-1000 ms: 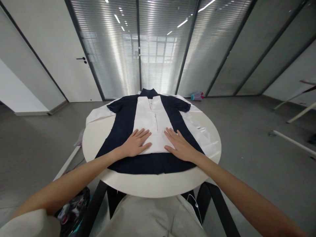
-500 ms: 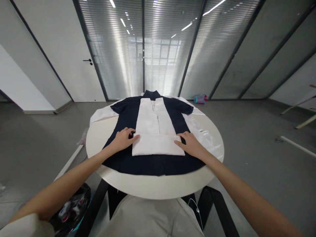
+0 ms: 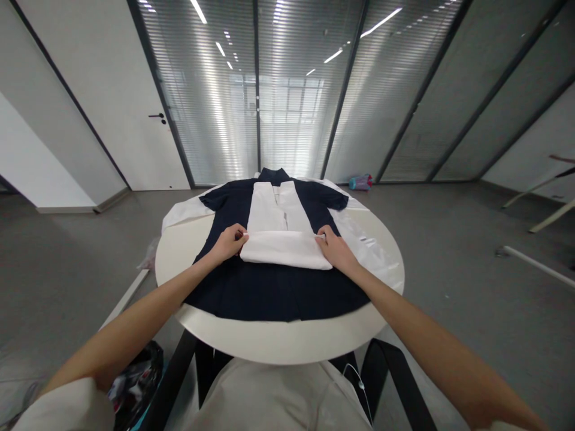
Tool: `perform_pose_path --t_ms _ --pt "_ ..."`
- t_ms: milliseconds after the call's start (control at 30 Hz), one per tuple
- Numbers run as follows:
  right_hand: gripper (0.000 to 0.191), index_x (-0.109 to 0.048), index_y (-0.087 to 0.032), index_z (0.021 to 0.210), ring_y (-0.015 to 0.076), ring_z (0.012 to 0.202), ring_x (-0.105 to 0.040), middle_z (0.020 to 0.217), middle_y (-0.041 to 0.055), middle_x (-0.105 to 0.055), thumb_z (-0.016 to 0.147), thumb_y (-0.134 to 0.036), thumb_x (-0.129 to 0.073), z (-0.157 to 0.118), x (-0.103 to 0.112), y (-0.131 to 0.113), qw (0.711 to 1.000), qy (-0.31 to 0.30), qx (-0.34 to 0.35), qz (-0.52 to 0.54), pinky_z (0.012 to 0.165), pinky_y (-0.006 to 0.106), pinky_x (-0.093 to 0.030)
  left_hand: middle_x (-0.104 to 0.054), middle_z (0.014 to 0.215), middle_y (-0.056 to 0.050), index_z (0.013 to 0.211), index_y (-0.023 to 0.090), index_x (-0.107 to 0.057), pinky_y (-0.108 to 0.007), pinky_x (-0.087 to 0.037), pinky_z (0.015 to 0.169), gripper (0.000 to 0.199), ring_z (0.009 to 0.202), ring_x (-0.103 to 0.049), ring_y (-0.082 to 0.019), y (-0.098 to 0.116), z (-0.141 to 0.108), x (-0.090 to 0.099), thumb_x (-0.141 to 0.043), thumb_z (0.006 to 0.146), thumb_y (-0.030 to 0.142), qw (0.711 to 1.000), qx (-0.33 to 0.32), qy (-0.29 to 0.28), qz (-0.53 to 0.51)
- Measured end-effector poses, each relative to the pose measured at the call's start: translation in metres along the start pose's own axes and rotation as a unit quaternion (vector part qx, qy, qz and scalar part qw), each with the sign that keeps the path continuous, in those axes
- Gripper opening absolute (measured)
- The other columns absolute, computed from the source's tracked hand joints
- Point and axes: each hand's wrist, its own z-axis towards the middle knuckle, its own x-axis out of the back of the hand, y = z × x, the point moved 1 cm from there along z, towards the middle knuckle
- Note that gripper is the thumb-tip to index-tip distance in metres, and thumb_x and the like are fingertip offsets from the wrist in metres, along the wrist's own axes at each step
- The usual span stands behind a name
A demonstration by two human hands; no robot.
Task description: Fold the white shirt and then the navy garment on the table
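A white garment, apparently a shirt, lies folded into a narrow strip on top of a dark navy short-sleeved shirt. Its lower part is doubled upward into a flap. My left hand pinches the flap's left corner between thumb and fingers. At the right corner, my right hand grips the same flap. The navy shirt lies spread out, collar at the far side and hem towards me. More white cloth shows beneath it at both sides.
The round white table carries the clothes. Black chair armrests flank me. A bag-lined bin stands at lower left. By the glass partition, a blue and pink object lies on the floor. Chair legs stand at right.
Both hands have moved slightly away from me, taking the white shirt's folded flap with them. Its near edge has shifted up, baring more of the navy shirt. The view has tilted slightly.
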Motion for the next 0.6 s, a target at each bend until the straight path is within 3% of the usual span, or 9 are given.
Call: perform_pose_path --t_ms 100,233,367,433,600 --pt "0.014 -0.051 -0.025 0.105 0.0292 0.082 -0.066 0.085 0.0076 -0.066 0.095 -0.033 -0.046 0.006 -0.007 0.005 1.0 -0.003 -0.013 -0.001 0.075 0.036 -0.045 -0.056 0.059 0.004 0.098 0.016 -0.06 -0.023 -0.036 0.044 0.034 0.046 -0.05 -0.013 -0.001 -0.001 -0.002 -0.068 0.079 0.043 0.999 0.028 -0.006 -0.031" --pt "0.016 -0.048 -0.025 0.103 0.0269 0.078 -0.065 0.087 0.0065 -0.065 0.094 -0.037 -0.044 0.006 -0.011 0.014 0.991 0.054 0.011 0.124 0.074 0.037 -0.048 -0.063 0.066 0.001 0.137 0.012 -0.05 -0.025 -0.041 0.051 0.074 0.058 -0.058 -0.016 0.0 -0.024 0.007 -0.067 0.083 0.059 0.993 0.072 -0.011 -0.098" --pt "0.019 -0.046 -0.024 0.103 0.0244 0.074 -0.062 0.088 0.0054 -0.062 0.093 -0.04 -0.044 0.015 -0.014 0.013 0.976 0.097 0.031 0.195 0.074 0.038 -0.049 -0.075 0.099 -0.01 0.116 0.013 -0.072 -0.031 -0.05 0.071 0.063 0.086 -0.067 -0.023 0.007 -0.045 0.011 -0.079 0.073 0.059 0.98 0.089 -0.125 -0.127" --pt "0.018 -0.047 -0.024 0.101 0.0234 0.075 -0.06 0.089 0.0052 -0.062 0.091 -0.038 -0.046 0.023 -0.015 0.008 0.972 0.098 0.033 0.213 0.076 0.038 -0.049 -0.075 0.107 -0.011 0.106 0.015 -0.077 -0.035 -0.05 0.082 0.056 0.097 -0.067 -0.027 0.013 -0.048 0.007 -0.08 0.071 0.058 0.974 0.072 -0.147 -0.158" --pt "0.03 -0.049 -0.022 0.115 0.0214 0.074 -0.061 0.085 0.0029 -0.062 0.092 -0.041 -0.046 0.028 -0.01 0.001 0.959 0.108 -0.031 0.261 0.069 0.033 -0.051 -0.074 0.112 -0.011 0.114 0.014 -0.071 -0.037 -0.05 0.087 0.065 0.102 -0.066 -0.03 0.018 -0.045 -0.012 -0.072 0.075 0.066 0.983 -0.013 -0.04 -0.177"
